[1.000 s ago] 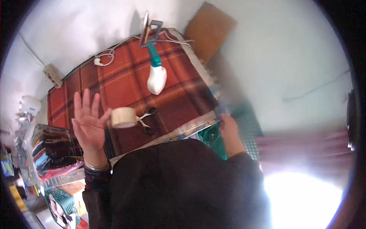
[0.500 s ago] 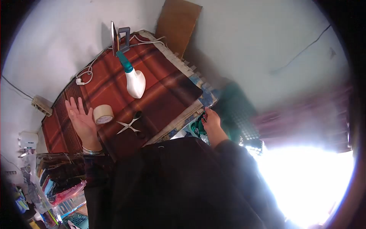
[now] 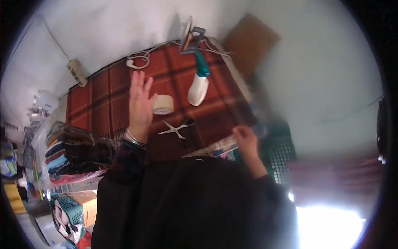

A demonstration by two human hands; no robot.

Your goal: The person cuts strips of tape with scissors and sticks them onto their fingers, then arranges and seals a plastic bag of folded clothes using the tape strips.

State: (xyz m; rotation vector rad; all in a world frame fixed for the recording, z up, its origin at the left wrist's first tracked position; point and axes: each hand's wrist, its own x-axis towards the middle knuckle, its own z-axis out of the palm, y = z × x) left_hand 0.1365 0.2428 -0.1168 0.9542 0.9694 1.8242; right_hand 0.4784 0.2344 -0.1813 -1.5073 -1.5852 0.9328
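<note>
My left hand (image 3: 141, 101) is raised over the red plaid cloth (image 3: 112, 89), fingers stretched out, holding nothing. Just right of it stands a roll of tape (image 3: 163, 104). Scissors (image 3: 177, 129) with spread blades lie on the cloth below the roll. My right hand (image 3: 246, 142) is at the cloth's right front edge, its fingers curled together; whatever is between them is too blurred to make out. A white spray bottle with a green head (image 3: 198, 89) lies farther back.
An iron (image 3: 192, 39) stands at the back edge with its cord. A power strip (image 3: 77, 72) is at the back left. Folded clothes in plastic (image 3: 78, 151) sit at the left. A green basket (image 3: 280, 151) stands at the right, a brown board (image 3: 251, 43) behind.
The view has swung, so the table's things appear farther right than half a second ago. My left hand is still spread beside the tape roll. My right hand remains near the front edge.
</note>
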